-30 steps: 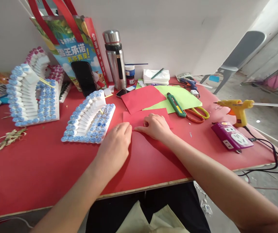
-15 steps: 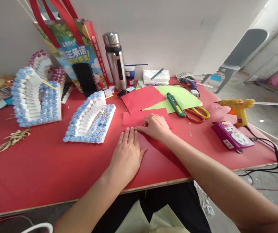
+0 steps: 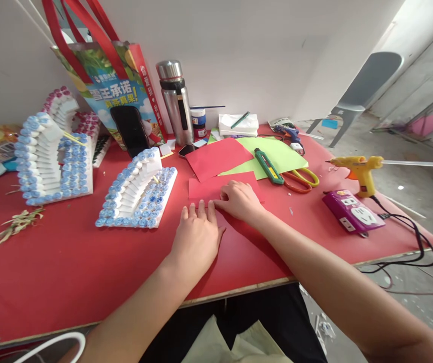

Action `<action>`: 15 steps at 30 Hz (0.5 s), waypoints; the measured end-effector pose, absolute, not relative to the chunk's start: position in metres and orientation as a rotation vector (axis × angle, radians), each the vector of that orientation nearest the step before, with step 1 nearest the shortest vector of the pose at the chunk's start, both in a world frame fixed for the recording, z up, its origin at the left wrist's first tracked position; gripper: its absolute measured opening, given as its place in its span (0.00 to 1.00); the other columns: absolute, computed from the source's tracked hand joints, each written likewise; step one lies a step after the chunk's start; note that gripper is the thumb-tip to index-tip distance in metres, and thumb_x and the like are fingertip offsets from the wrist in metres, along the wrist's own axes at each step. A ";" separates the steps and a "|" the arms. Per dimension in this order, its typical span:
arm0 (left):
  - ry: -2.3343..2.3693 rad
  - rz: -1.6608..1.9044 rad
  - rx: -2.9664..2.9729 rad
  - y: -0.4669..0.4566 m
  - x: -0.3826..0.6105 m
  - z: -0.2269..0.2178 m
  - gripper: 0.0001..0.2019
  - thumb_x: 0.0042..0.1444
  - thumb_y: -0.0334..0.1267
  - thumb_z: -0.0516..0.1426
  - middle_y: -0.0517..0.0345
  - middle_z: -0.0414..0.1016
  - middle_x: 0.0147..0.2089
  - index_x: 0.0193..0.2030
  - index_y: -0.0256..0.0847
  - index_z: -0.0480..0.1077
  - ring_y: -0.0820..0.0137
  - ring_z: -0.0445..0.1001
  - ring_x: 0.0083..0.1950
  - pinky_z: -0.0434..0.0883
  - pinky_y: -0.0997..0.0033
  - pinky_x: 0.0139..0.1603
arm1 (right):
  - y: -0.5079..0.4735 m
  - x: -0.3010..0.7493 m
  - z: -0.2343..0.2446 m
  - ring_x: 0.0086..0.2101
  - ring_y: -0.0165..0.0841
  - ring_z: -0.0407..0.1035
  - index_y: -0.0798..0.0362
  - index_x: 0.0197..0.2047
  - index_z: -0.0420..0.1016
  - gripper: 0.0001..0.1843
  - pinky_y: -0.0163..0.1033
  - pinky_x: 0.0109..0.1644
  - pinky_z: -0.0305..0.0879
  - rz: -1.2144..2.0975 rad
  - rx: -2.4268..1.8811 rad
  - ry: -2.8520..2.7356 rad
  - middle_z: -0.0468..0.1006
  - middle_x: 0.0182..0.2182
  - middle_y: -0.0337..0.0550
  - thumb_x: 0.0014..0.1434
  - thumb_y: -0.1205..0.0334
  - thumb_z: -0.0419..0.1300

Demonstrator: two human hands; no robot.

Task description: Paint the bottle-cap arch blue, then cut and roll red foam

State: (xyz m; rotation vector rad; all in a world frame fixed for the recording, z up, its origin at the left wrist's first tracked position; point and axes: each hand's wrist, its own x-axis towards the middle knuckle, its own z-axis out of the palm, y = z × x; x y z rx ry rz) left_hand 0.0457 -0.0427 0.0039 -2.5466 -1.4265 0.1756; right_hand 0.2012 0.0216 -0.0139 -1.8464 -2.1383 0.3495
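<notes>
A strip of red paper (image 3: 207, 188), seemingly folded, lies on the red table in front of me. My left hand (image 3: 197, 233) rests palm down, its stretched fingers touching the paper's near edge. Over the right part of the strip is my right hand (image 3: 239, 200), its fingers curled in and pressed on the paper, its thumb pointing left along the near edge beside my left fingertips. The palm hides part of the strip. Just beyond lies a larger red sheet (image 3: 218, 157), overlapping a light green sheet (image 3: 290, 155).
A green utility knife (image 3: 268, 166) and scissors (image 3: 302, 180) lie right of the papers. Farther right, a yellow glue gun (image 3: 362, 171) stands by a purple power strip (image 3: 353, 212). Blue-and-white flowered models (image 3: 137, 194) stand left. Behind are a steel flask (image 3: 176, 106), phone (image 3: 128, 128) and bag (image 3: 114, 85).
The view has shifted slightly, so everything sits a little lower and farther left. My left fingers are somewhat more bent and spread at the paper's edge. My right hand stays on the paper.
</notes>
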 end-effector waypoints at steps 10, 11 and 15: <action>-1.485 0.239 -2.508 -0.048 0.054 0.003 0.30 0.69 0.45 0.48 0.20 0.60 0.68 0.70 0.24 0.60 0.35 0.65 0.67 0.63 0.40 0.63 | 0.003 0.217 -0.009 0.39 0.38 0.65 0.53 0.37 0.71 0.15 0.41 0.43 0.55 0.214 -1.717 -2.301 0.73 0.38 0.47 0.69 0.51 0.54; -1.480 0.248 -2.502 -0.048 0.055 0.003 0.30 0.69 0.46 0.48 0.20 0.60 0.68 0.70 0.24 0.60 0.35 0.65 0.67 0.63 0.40 0.63 | 0.002 0.221 -0.009 0.40 0.39 0.65 0.53 0.38 0.70 0.15 0.41 0.43 0.55 0.211 -1.699 -2.320 0.73 0.39 0.48 0.70 0.51 0.53; -1.475 0.298 -2.487 -0.045 0.059 0.007 0.30 0.69 0.47 0.46 0.19 0.62 0.67 0.71 0.27 0.59 0.36 0.67 0.65 0.63 0.41 0.62 | -0.002 0.240 -0.012 0.41 0.39 0.65 0.53 0.39 0.69 0.15 0.42 0.46 0.57 0.225 -1.609 -2.350 0.72 0.40 0.48 0.71 0.52 0.51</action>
